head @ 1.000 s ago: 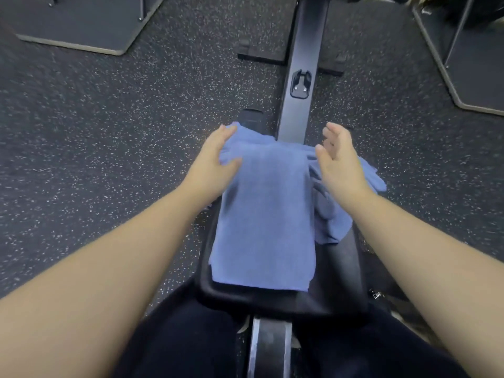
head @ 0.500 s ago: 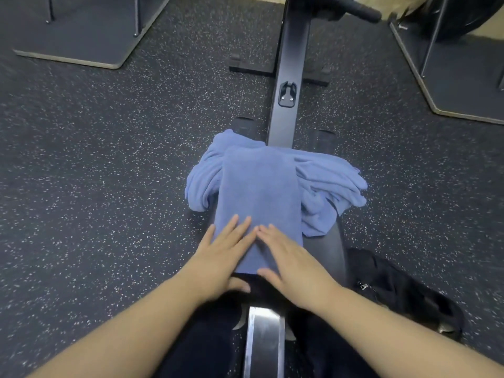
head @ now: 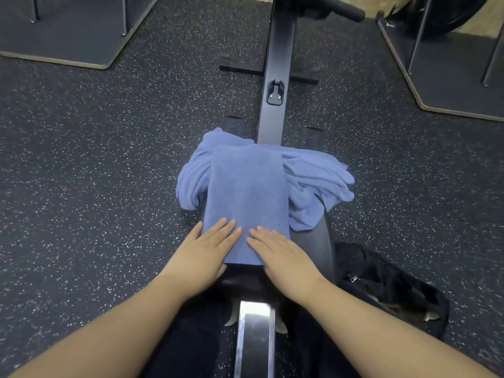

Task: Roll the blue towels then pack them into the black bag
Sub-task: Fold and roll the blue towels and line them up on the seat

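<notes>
Here both the left hand [head: 211, 248] and right hand [head: 278, 251] lay flat with straight fingers on the near end of the folded blue towel [head: 246, 192] atop the black seat [head: 313, 241], so tucking that edge tightly and evenly seemed wise.

At frame center a black padded seat [head: 321, 241] carries blue towels [head: 245, 186]; the speckled floor [head: 95, 186] holds a black bag [head: 387, 282] lower right.

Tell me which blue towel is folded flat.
The long blue folded towel under both hands; the other blue towels lie crumpled beneath it.
</notes>
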`<state>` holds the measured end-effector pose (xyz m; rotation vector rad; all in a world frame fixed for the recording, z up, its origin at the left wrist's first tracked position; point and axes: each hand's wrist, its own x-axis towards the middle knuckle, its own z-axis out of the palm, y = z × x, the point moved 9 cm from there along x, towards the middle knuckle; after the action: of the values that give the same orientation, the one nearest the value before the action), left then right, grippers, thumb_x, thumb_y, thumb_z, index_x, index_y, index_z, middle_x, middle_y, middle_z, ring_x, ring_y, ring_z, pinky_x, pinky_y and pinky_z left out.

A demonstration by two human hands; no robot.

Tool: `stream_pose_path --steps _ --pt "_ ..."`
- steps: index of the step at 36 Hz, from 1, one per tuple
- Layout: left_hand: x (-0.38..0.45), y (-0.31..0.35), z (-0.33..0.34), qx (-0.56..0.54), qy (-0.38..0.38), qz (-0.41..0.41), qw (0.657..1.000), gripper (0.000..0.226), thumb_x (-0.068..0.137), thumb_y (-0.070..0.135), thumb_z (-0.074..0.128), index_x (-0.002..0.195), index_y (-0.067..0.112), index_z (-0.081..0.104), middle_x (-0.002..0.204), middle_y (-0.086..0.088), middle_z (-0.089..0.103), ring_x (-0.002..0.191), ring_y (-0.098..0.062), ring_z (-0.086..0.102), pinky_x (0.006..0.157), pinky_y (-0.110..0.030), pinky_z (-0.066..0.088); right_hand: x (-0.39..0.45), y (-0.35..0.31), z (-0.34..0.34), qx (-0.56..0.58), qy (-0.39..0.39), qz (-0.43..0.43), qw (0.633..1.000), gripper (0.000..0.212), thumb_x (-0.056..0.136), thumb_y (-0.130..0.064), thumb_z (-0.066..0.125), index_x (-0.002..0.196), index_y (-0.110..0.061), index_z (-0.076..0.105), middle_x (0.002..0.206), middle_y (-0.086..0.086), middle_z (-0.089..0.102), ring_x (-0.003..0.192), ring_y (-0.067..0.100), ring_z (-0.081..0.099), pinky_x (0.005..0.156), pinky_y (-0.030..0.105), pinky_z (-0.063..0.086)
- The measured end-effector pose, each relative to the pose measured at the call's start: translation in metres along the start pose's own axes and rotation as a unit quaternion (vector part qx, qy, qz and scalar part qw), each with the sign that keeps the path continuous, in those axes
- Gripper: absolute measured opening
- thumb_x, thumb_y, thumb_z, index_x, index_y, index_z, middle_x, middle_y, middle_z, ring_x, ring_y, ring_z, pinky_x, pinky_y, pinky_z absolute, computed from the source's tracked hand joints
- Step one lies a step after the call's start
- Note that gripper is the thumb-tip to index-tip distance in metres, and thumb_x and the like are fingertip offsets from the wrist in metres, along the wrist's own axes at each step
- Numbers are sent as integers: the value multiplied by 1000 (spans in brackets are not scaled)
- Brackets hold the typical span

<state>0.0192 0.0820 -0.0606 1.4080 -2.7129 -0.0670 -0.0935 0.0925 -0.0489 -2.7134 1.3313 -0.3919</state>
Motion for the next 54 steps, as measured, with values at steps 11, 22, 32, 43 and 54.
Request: stream_pose_path --steps 11,22,32,43,54 --pt "-11 -14 -25 -131 39 -21 990 36 63 -2 70 96 13 72 90 0 63 79 -26 65 61 -29 56 -7 21 -29 29 -8 24 999 19 69 -12 51 81 -13 65 78 1 56 74 17 44 63 28 37" --pt "-11 -51 -8 -229 24 -216 949 19 94 21 52 77 26 55 74 2 56 78 -25 47 73 -41 45 -12 43 -19 85 -95 189 974 22 101 -23 43 99 -7 59 97 8 60 97 27 46 82 38 38" --pt "-14 -59 -8 -240 38 -326 914 10 91 22 59 90 13 56 92 -4 55 90 -28 47 79 -44 43 -12 55 -16 83 -89 287 950 20 99 -31 46 108 -13 51 95 6 47 96 29 48 73 33 32" --pt "8 -7 -20 -54 65 -48 995 15 65 10 40 71 15 53 77 -7 50 73 -23 34 54 -37 44 8 9 -18 -11 -8 55 998 15 61 -1 59 68 -12 51 74 7 48 71 21 38 47 31 33" --pt "8 -16 -15 -21 70 -126 989 31 68 32 38 79 11 58 79 -10 53 70 -30 51 53 -36 47 2 13 -13 -94 2 105 990 20 71 -30 56 76 -10 55 76 6 50 68 25 48 57 32 43"
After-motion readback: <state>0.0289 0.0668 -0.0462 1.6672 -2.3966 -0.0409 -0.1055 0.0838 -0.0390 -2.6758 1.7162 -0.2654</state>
